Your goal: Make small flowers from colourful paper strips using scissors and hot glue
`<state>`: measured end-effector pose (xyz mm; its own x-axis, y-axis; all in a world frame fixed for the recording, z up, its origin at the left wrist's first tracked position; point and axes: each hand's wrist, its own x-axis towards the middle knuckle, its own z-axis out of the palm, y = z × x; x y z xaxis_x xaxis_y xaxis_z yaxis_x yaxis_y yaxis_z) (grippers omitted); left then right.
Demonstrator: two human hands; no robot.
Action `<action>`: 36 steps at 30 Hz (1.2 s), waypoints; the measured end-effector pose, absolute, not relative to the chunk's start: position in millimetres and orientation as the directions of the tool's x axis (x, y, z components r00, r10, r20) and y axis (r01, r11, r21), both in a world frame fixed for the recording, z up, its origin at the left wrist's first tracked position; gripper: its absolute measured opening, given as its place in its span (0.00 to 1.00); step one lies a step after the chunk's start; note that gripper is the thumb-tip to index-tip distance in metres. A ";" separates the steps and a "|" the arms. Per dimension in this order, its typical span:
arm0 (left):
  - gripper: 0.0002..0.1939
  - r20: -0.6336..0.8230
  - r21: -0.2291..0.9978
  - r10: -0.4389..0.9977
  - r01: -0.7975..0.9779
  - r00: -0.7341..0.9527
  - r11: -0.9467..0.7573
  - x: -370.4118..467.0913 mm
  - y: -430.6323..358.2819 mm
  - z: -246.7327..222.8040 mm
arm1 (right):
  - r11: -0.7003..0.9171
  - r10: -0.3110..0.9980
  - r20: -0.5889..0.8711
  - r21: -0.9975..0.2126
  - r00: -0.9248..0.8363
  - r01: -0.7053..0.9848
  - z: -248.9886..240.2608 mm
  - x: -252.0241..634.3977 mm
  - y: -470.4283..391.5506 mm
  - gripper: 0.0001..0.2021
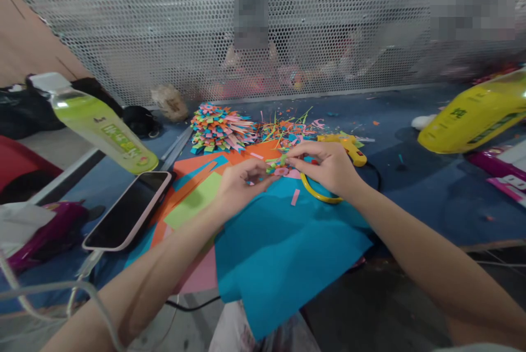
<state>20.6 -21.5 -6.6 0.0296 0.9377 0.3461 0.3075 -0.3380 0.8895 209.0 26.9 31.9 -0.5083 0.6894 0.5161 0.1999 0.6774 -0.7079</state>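
Note:
My left hand (249, 181) curls its fingers and thumb beside a small cluster of coloured strips (279, 168) in pink, green and orange. Whether its fingertips grip one of them is hard to make out. From the other side, my right hand (322, 163) pinches at the same cluster, thumb against forefinger. Beneath both hands lies a large blue sheet (283, 253) that hangs over the table's front edge. A loose pink strip (295, 197) rests on it. A yellow loop (318, 192), perhaps a scissor handle, shows under my right hand.
Behind my hands stand a bundle of coloured strips (219, 128) and scattered scraps (291, 126). A yellow glue gun (351, 148) lies right. Orange and green sheets (195, 198), a phone (129, 209) and a green drink bottle (102, 125) are left; a yellow bottle (468, 111) stands far right.

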 end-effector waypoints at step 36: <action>0.12 0.326 0.906 0.945 0.289 -0.014 -0.308 21.0 -20.6 -5.3 | 0.552 0.743 0.404 -0.821 -0.534 0.148 31.3 207.2 30.2 0.04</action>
<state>21.0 -20.6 -5.3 -0.0139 0.9454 0.3256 0.2892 -0.3079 0.9064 207.2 30.2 31.3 -0.5336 0.7432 0.4037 0.1479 0.5520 -0.8206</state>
